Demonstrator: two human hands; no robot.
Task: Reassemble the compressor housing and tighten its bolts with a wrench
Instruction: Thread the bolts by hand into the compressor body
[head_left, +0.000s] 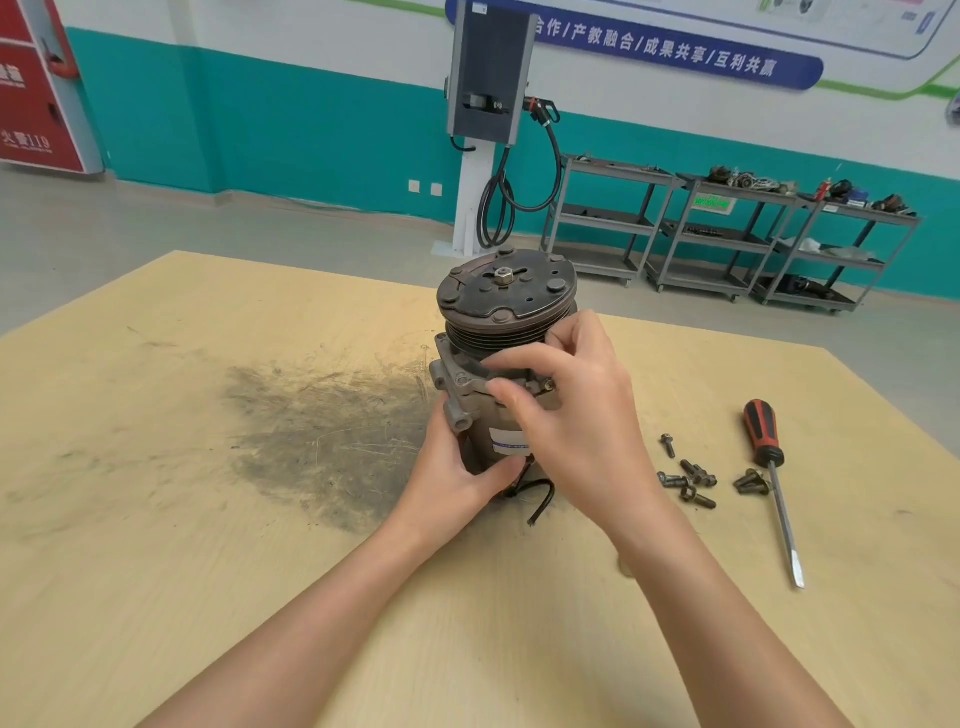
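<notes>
On the table (208, 519), keep compressor (496, 364) upright, left hand (457, 478) wrapped round its lower body. With right hand (566, 405), fingers curled at the flange, start each bolt (688, 475) by feel, square before any wrench.

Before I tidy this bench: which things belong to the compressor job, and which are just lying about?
Job:
compressor, held by the left hand and right hand
loose bolts

Lying about:
screwdriver
shelving carts
charging post
</notes>
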